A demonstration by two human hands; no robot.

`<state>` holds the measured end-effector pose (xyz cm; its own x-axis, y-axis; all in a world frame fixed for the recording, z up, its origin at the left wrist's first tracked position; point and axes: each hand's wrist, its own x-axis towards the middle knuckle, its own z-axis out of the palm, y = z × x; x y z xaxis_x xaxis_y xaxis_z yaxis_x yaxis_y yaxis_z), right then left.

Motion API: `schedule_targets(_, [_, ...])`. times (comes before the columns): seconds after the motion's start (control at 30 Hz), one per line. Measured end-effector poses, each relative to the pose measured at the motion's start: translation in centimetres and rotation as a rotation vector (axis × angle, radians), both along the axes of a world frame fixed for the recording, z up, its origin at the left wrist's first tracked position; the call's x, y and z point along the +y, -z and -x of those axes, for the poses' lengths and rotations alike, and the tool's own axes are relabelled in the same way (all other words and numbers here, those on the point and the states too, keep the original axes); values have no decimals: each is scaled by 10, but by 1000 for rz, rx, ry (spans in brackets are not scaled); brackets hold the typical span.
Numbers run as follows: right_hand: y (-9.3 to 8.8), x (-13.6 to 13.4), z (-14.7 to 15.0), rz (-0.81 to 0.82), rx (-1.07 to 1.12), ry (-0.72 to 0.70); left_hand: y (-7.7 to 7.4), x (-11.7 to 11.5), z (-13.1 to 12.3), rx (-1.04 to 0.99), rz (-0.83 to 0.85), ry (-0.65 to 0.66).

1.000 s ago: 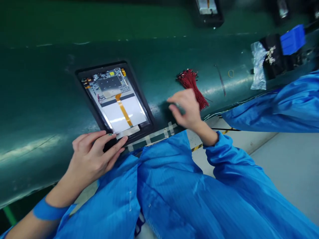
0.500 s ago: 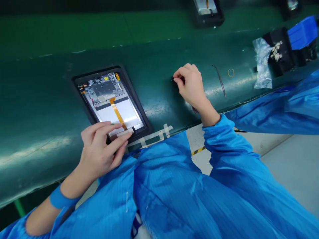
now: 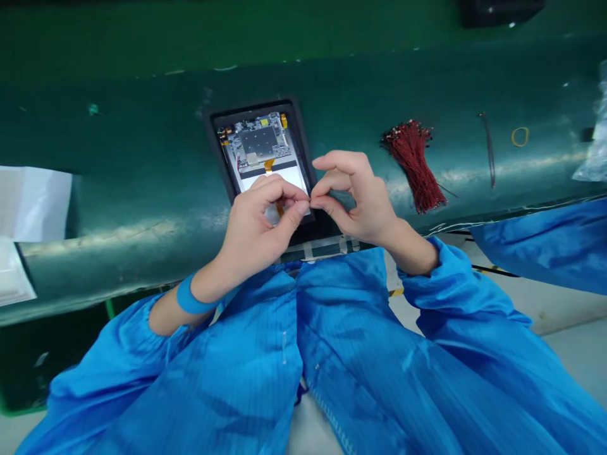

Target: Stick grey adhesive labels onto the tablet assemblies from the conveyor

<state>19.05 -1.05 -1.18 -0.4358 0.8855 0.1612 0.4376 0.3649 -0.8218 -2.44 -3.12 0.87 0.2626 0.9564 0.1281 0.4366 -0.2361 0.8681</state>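
An opened tablet (image 3: 258,142), its circuit board and orange ribbon cable bare, lies in a black tray (image 3: 219,148) on the green work surface. Above its near right part, my left hand (image 3: 263,218) pinches thumb and forefinger together. Tip to tip with it, my right hand (image 3: 358,196) also pinches, its other fingers curled loosely. Whatever sits between the fingertips is too small to make out. To the right of my right hand lies a bundle of dark red wires (image 3: 415,164) with black ends.
Farther right are a dark thin strip (image 3: 489,151), a yellow rubber band (image 3: 520,136) and a clear plastic bag (image 3: 595,136). White sheets (image 3: 35,202) lie at the left. A black tray (image 3: 500,11) stands at the back. Another person's blue sleeve (image 3: 550,243) shows at the right edge.
My right hand has left the wire bundle and come over to the tablet, meeting my left hand. My left hand has lifted from the tablet's near edge into a pinch. The view has shifted left.
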Motion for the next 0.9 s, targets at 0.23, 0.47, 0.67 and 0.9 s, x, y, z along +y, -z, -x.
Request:
schedule_targets(0.23, [-1,-6,12,-273,-141,-174,-7,-10,19,-195,343,79])
schedule_targets(0.47, [9,-10,15,-341,-105,-207,-4,-19,24,72,206,75])
schedule_targets(0.67, [30,-27,8,-429,-296,-194,27,-29,33,402,-221,-36])
schedule_targets(0.9, [31,-32,4,-451,-408,-247,54,-49,42,445,-419,41])
